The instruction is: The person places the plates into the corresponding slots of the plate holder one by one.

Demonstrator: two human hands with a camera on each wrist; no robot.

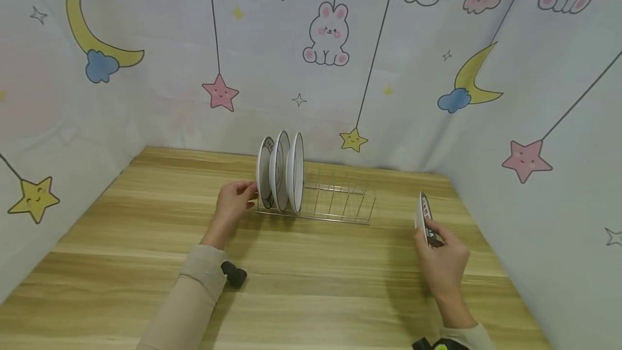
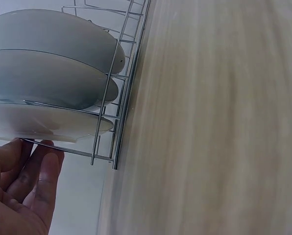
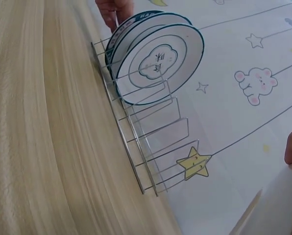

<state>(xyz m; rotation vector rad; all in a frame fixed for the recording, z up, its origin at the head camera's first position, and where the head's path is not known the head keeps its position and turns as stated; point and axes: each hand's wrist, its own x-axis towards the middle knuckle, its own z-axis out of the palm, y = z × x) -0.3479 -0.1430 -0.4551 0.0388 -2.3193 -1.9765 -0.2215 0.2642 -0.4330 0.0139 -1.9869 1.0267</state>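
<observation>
Right hand (image 1: 443, 263) nearest, to the right of the rack (image 1: 335, 219) and slightly in front; thumb and fingers closed on a plate (image 1: 421, 219), which is held on edge. Cannot tell whether it touches the table (image 1: 316, 285). Left hand (image 1: 232, 204) at the rack's left end, fingers bent, thumb and fingertips pinching the end wire. Three dishes (image 1: 279, 174) stand upright in the rack's left part. Behind the rack: wall (image 1: 272, 42) printed with stars, moons, rabbits.

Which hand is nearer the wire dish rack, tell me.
Left. The left hand is at the left end of the wire dish rack; the right hand is apart, off to its right, holding a patterned plate.
</observation>
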